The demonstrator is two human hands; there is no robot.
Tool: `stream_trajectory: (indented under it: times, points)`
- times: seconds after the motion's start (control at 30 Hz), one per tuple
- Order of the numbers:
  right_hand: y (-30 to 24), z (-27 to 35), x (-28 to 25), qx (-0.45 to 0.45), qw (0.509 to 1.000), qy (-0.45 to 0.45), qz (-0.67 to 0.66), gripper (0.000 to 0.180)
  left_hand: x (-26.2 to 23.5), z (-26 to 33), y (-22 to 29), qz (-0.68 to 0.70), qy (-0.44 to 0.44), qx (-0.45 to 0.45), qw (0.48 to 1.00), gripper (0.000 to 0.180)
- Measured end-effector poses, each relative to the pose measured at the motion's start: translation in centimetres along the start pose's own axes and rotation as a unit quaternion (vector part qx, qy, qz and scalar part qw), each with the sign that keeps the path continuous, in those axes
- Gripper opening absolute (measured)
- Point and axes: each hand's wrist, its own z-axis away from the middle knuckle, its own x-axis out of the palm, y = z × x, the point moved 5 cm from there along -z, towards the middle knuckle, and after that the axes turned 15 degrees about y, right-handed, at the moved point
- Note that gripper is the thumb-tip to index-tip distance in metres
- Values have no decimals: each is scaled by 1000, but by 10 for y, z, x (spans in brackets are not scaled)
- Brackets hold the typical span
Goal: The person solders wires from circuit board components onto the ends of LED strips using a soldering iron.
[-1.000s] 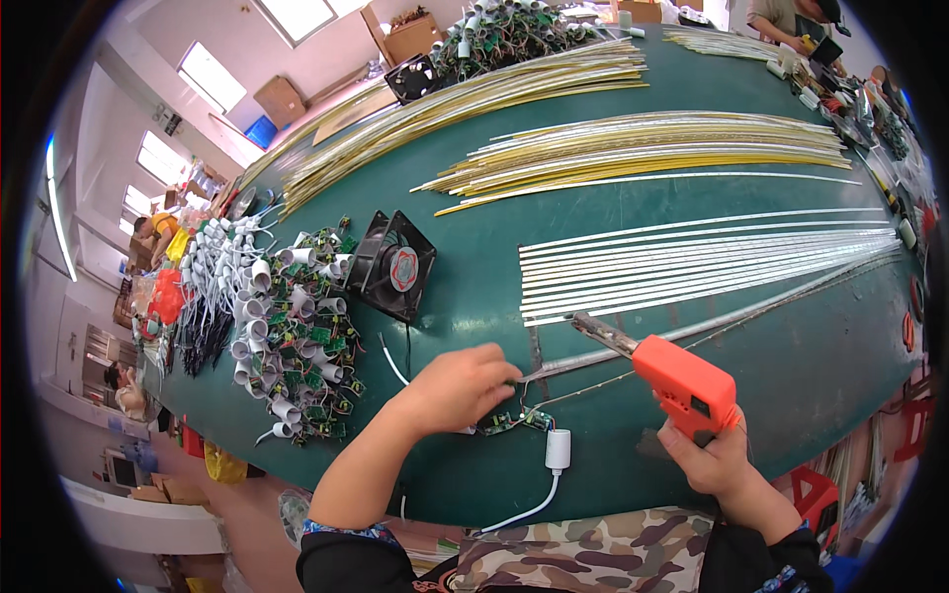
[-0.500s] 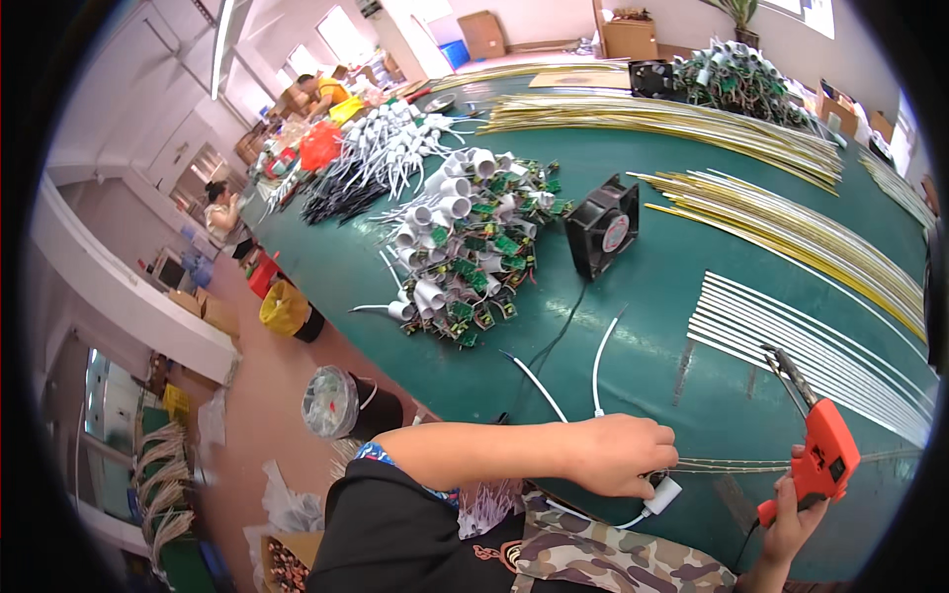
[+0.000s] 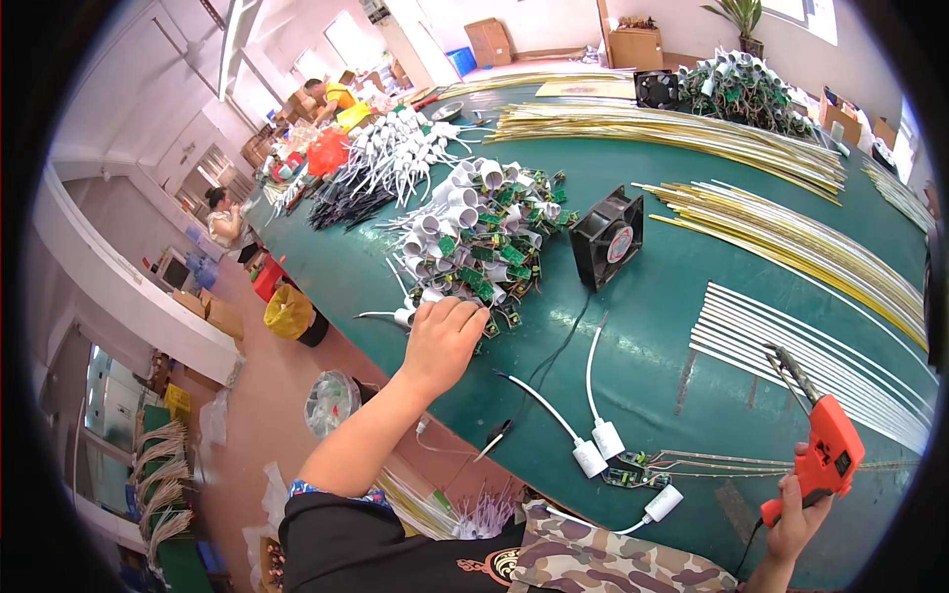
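At circuit-board pile point(image 3: 514, 254), near edge, with left hand point(image 3: 443, 344) — can't tell if pinching anything. Gripping orange soldering gun point(image 3: 835, 450) firmly in right hand point(image 3: 796, 521), pointing it far — presumably to spare fingers and driver boards point(image 3: 625, 477) lying near, left of it.

The desk point(image 3: 657, 346) is viewed from above its near edge by one head-worn fisheye camera, directed down and across it; the left hand point(image 3: 444, 346) and right hand point(image 3: 794, 521) are seen closely.

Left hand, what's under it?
White caps and green circuit boards show just past the left hand; what's directly under it is covered, so I can't tell.
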Motion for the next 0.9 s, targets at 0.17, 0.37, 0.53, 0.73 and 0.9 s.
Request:
stream_trajectory:
  times: [0.17,0.37,0.53,0.73,0.9]
  points:
    - [-6,1,2,-13,1000,-9,6,52,2,-14,-5,-6,-48,81,996,25]
    - [-17,-3,5,20,993,66,-92,46,-51,-100,24,283,113,-67,950,21]
    - [-14,-18,35,148,980,-18,-133,41,19,-105,118,844,-119,-310,422,21]
    - [-14,-22,87,-54,991,-88,-90,102,53,-104,226,869,-304,-347,180,23]
    - [-31,-19,96,-309,939,-144,42,100,61,-101,261,850,-343,-377,135,22]
